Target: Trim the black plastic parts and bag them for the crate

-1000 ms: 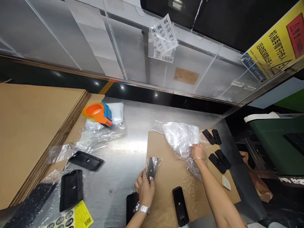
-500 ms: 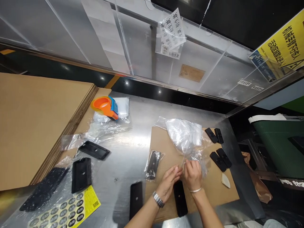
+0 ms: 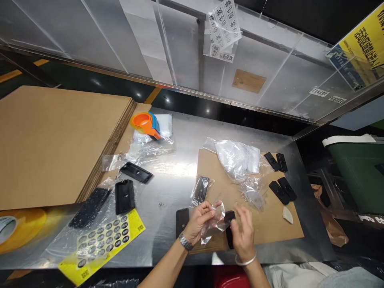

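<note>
My left hand [image 3: 198, 221] pinches a small clear plastic bag [image 3: 212, 228] that hangs over the cardboard. Beside it, my right hand [image 3: 244, 232] is at the right edge of a flat black plastic piece [image 3: 229, 219], thumb and fingers apart; whether they touch it I cannot tell. The bag and hand partly hide that piece. Another black piece [image 3: 182, 220] lies left of my left wrist. Just beyond my left hand lies a bagged black piece [image 3: 201, 190]. A heap of clear bags [image 3: 238, 160] sits farther back on the cardboard sheet [image 3: 270, 232].
Several black parts [image 3: 279, 192] and a pale wedge [image 3: 287, 215] lie at the right. Leftward are black trays [image 3: 124, 196], a yellow sticker sheet [image 3: 136, 224], an orange tape dispenser [image 3: 147, 124] and stacked cardboard [image 3: 60, 148]. A clear panel [image 3: 186, 52] borders the metal table's back.
My left hand has drawn a clear bag towards me, away from the heap. My right hand has come away from the bags to the black piece. The view has shifted.
</note>
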The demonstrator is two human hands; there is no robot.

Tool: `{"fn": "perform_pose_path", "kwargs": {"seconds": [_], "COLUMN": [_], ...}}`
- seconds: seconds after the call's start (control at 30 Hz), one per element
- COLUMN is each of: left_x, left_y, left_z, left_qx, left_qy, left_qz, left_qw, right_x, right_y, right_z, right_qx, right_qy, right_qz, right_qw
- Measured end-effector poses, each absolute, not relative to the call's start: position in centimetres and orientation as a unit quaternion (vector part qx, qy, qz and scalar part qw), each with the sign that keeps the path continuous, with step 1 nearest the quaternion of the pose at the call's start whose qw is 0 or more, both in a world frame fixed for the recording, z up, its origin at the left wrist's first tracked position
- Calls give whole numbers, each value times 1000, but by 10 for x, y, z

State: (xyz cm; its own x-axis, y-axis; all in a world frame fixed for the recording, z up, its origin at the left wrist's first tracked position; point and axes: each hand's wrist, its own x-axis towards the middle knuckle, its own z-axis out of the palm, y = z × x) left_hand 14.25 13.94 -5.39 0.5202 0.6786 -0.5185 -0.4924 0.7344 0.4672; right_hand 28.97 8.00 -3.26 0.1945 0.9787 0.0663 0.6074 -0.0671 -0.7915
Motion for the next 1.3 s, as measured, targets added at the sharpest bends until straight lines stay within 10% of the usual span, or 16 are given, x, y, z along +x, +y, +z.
{"fn": "perform_pose_path", "kwargs": {"seconds": [0.27,0.63,0.93,1.3], "left_x": [111,92,88,48], "left_y": [121,98,73,49], "left_z": [-57,-56,-55,-79], "left_qx": [244,416,463,657], "left_qy": [320,537,539,606], "left_qz": [292,374,331,341], "left_qw": [868,632,621,291], "right_x": [292,261,233,183], "right_y": [88,81,72,65], "right_z": [-50,-33,-22,-42], "right_qx": [-555,-583,-580,-477], "right_qy": [-244,-373,-611,-812], "right_qz": [713,620,500,288], "right_qw": [353,370,201,175]}}
